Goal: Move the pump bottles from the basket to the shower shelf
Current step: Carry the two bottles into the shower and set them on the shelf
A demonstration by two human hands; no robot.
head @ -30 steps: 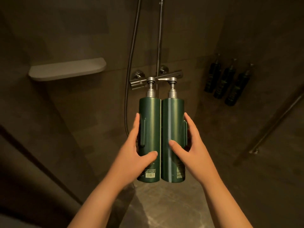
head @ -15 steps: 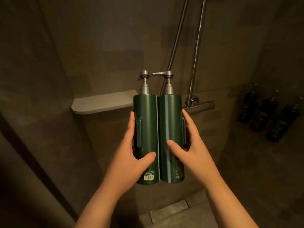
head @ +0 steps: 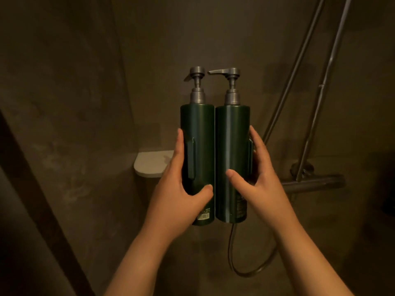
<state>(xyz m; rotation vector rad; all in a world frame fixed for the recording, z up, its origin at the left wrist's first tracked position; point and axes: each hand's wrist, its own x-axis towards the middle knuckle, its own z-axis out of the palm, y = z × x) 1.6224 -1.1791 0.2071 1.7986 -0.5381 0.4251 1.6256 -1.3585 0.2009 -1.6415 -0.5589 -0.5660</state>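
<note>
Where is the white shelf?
In the head view, the shower shelf sits on the wall left of centre, partly hidden behind the left hand and the left green bottle it holds.

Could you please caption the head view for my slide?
Left hand holds the left pump bottle, right hand the right pump bottle, near the shower shelf.

Shower stall in a bathroom, dim light. Walls dark grey, stone-look. Small pale shower shelf [head: 149, 165] fixed to the wall just behind the left hand [head: 181, 189]. To the right of the right hand [head: 260, 180]: metal riser pipe [head: 324, 86] running up out of frame, w/ horiz. mixer bar [head: 314, 184] at its foot. Flex hose [head: 230, 248] loops below both hands. Two green pump bottles [head: 197, 159], toiletry type, held btw the hands.
</note>
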